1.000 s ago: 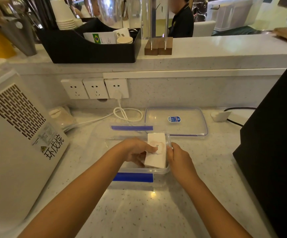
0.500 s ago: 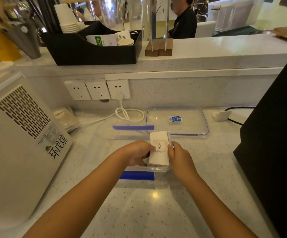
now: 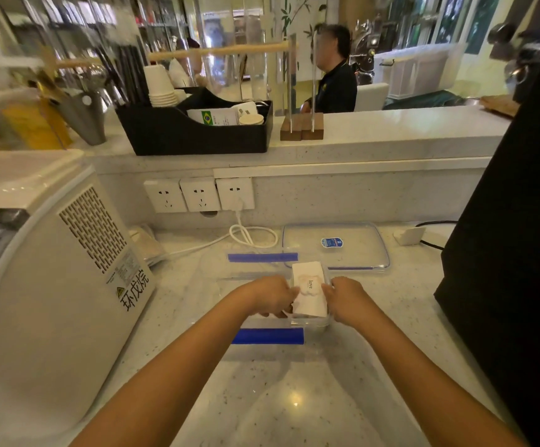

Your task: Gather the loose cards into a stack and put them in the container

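Observation:
A white stack of cards point(image 3: 310, 290), its top card printed with "love", sits at the right end of a clear plastic container point(image 3: 255, 325) with blue clips on the counter. My left hand point(image 3: 270, 295) grips the stack's left edge from inside the container. Against the stack's right edge my right hand point(image 3: 347, 296) pinches it, at the container's right wall. Whether the stack rests on the container's floor I cannot tell.
The container's clear lid point(image 3: 336, 245) lies just behind it. A big white appliance point(image 3: 52, 279) stands at the left, a black machine point(image 3: 513, 253) at the right. A white cable point(image 3: 252, 235) runs from the wall sockets point(image 3: 199, 195). A person sits beyond the raised ledge.
The camera has tilted up, so more of the room shows. Both hands stay on the card stack at the container's right end, with hardly any movement.

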